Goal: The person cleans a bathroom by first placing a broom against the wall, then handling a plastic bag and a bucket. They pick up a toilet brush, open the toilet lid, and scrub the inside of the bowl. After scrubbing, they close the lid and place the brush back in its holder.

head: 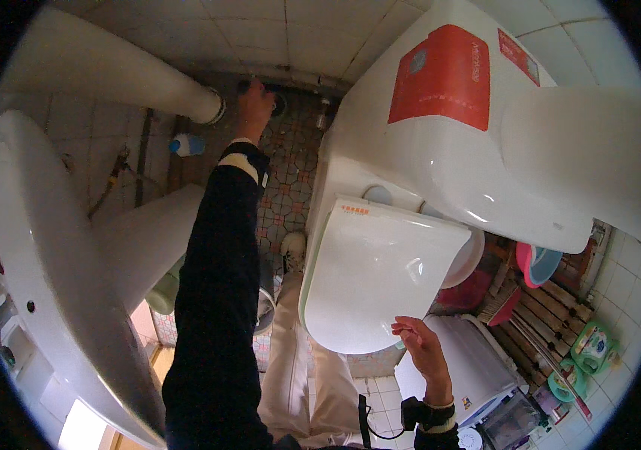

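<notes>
My left hand [255, 109] reaches far down to the patterned tile floor [285, 169], close to the back wall. A small dark object [244, 86] shows at its fingers; whether the hand grips it cannot be made out. A dark round thing [280, 105] lies just right of that hand. My right hand [424, 354] hovers by the front edge of the closed white toilet lid [382, 270], fingers loosely bent and apart, with nothing in them. Behind the lid rises the toilet tank [455, 163], which bears a red sticker [444, 79].
A white washbasin [56, 270] and thick white pipe [129, 73] flank me left. Floor items include a white-and-blue bottle [188, 144], a clear bottle [323, 114] and a bucket [266, 312]. A washing machine [466, 354], broom [503, 304] and slatted wooden rack [551, 320] stand right.
</notes>
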Demonstrator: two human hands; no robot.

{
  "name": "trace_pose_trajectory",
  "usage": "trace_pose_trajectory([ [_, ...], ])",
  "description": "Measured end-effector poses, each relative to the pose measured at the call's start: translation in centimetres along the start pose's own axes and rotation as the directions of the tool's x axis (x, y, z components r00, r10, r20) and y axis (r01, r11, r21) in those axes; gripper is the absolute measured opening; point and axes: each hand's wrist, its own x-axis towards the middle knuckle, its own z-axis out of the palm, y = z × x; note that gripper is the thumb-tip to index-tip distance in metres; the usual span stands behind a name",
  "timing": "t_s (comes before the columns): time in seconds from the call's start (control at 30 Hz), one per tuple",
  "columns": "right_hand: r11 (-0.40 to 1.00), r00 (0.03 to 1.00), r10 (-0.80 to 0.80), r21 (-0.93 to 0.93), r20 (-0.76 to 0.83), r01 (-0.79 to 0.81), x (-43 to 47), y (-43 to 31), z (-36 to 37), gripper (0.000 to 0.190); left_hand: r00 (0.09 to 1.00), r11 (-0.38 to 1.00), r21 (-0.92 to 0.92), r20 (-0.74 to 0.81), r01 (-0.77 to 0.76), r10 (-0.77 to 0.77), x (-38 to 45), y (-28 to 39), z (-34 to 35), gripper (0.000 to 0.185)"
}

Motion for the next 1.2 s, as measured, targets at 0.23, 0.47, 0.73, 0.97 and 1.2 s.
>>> trace_pose_trajectory([
  [0.23,0.999,0.999,-0.044,-0.015,0.02,0.044,-0.8,-0.9,-0.2,0.025,0.956,0.989,-0.059,-0.267,-0.139,0.118,0.4,-1.3,-2.7,0.022],
  [0.47,0.983,0.981,-0.179,-0.021,0.081,0.181,0.2,-3.4,1.4,0.024,0.891,0.801,-0.597,-0.389,-0.05,-0.234,-12.1,5.7,-8.9,0.028],
  [0.73,0.956,0.918,-0.098,0.291,0.383,-0.02,8.4,-6.5,10.2,0.04,0.854,0.837,-0.535,-0.378,0.114,-0.358,-27.4,12.2,-14.4,0.03],
  [0.97,0.678,0.817,0.018,0.593,0.577,-0.434,12.6,-4.9,17.7,0.027,0.965,0.992,-0.102,-0.242,0.081,-0.103,-36.5,13.0,-14.4,0.031],
  [1.2,0.833,0.914,-0.138,0.544,0.38,-0.1,15.1,1.2,21.1,0.009,0.991,0.961,-0.241,0.014,0.136,-0.136,-39.2,8.9,-15.8,0.037],
])
